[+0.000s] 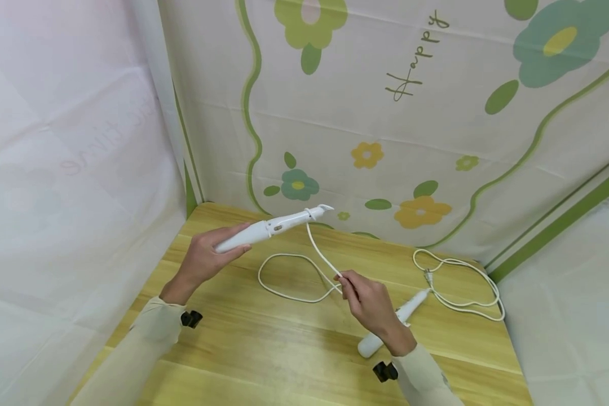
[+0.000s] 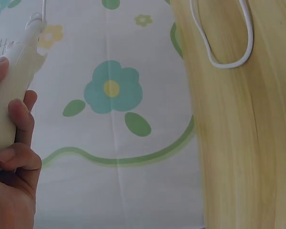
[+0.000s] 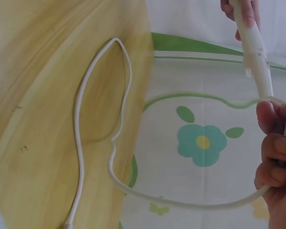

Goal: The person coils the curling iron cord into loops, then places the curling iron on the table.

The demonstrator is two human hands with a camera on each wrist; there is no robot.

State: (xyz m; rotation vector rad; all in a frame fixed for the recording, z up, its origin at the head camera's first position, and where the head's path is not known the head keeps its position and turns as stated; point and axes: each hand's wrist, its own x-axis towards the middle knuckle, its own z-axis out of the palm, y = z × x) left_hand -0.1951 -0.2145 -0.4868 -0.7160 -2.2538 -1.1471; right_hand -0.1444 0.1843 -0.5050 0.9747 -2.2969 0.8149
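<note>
My left hand (image 1: 205, 256) grips the thick end of a white, wand-shaped corded appliance (image 1: 291, 221), much like a hair styling iron. Its narrow end tilts up and to the right, above the table. From that tip hangs a thin white cord (image 1: 316, 248), and my right hand (image 1: 369, 300) pinches it in curled fingers. Beyond the right hand the cord falls into a loop on the wood. In the left wrist view, fingers and thumb wrap the appliance's broad body (image 2: 12, 90). A second white appliance (image 1: 411, 304) lies under the right forearm, partly hidden by it.
On the right of the wooden table (image 1: 284, 344), a white cord (image 1: 469, 307) lies coiled, with a plug (image 1: 428, 277) near the second appliance. Flower-printed cloth (image 1: 335, 124) hangs along the back edge, and pale cloth (image 1: 71, 197) closes off the left.
</note>
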